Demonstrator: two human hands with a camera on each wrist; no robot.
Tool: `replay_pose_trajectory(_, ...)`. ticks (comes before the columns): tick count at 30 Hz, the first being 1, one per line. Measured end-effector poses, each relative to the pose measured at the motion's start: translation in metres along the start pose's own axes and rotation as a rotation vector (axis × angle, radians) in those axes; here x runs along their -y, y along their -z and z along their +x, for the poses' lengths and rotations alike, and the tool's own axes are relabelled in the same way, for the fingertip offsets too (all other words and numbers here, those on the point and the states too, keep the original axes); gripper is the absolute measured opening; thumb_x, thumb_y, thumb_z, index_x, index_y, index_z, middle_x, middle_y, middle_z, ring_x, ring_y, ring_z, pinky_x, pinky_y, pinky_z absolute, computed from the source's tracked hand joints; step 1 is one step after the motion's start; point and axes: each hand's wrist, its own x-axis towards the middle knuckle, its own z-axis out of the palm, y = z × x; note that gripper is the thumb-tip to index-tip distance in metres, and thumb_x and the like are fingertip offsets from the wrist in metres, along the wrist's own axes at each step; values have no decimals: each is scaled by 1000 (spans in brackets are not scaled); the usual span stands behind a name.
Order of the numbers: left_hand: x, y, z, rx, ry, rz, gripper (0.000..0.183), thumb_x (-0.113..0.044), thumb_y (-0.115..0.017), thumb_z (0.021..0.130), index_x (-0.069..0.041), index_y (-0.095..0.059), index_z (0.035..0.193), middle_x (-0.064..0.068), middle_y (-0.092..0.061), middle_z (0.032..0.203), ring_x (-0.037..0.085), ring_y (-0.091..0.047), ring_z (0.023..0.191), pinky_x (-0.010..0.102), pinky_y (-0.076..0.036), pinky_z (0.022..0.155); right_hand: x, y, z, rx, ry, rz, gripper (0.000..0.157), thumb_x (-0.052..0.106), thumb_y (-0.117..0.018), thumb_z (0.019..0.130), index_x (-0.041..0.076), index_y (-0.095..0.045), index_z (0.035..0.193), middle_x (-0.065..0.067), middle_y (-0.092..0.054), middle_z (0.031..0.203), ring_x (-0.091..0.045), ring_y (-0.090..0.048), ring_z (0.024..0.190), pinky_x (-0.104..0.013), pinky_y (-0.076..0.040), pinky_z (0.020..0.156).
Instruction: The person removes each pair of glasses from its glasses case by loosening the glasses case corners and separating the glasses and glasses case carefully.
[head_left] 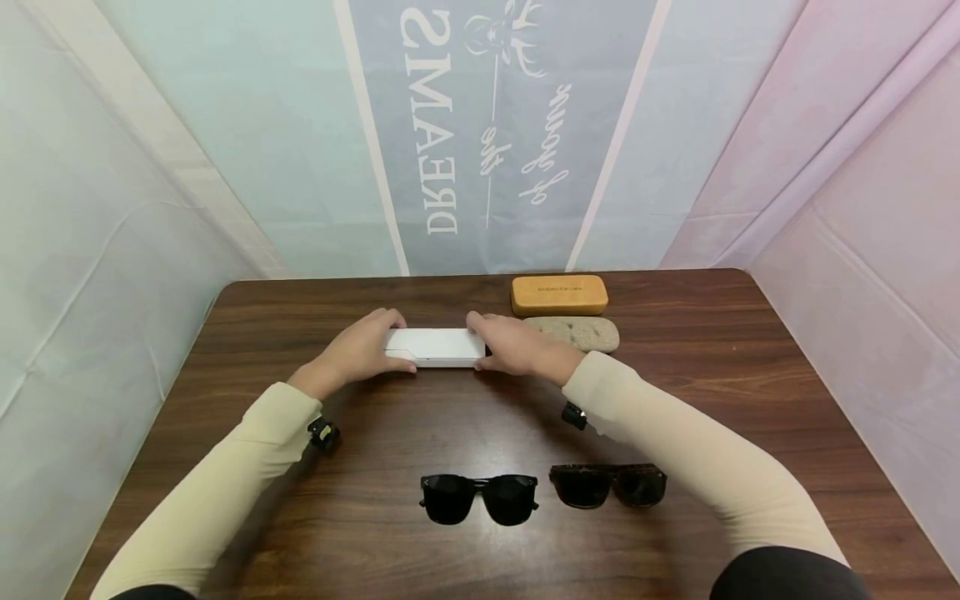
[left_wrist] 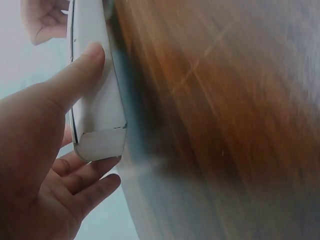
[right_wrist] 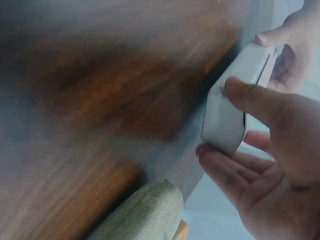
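Observation:
A white glasses case [head_left: 438,343], its lid down, lies lengthwise across the table between both hands. My left hand [head_left: 363,346] grips its left end, thumb on the near side and fingers round the far side. At the other end my right hand [head_left: 517,343] holds it the same way. In the left wrist view the thumb presses on the long side of the case [left_wrist: 97,100]. The right wrist view shows the right thumb and fingers about the end of the case [right_wrist: 225,117].
Just right of the right hand lies a beige woven glasses case [head_left: 588,333], with a yellow case [head_left: 558,296] behind it. Black sunglasses [head_left: 478,498] and brown-framed sunglasses [head_left: 609,486] lie nearer on the wooden table [head_left: 360,533]. A printed curtain [head_left: 300,167] hangs behind.

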Motion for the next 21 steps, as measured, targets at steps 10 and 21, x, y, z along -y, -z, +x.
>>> replay_pose_trajectory(10, -20, -8, -3, -43, -36, 19, 65, -43, -92, 74, -8, -58, 117, 9, -61, 114, 24, -61, 95, 43, -52, 84, -2, -3, -21, -43, -19, -10, 66, 23, -78, 93, 2, -45, 145, -19, -61, 129, -26, -65, 100, -41, -55, 84)
replay_pose_trajectory(21, -33, -22, -5, -48, -73, 49, 64, -45, -91, 75, -7, -59, 115, 8, -62, 109, 22, -59, 91, 42, -53, 82, -5, -7, -37, -5, -33, -63, 65, 25, -78, 92, -2, -50, 145, -21, -59, 133, -29, -63, 107, -42, -54, 85)
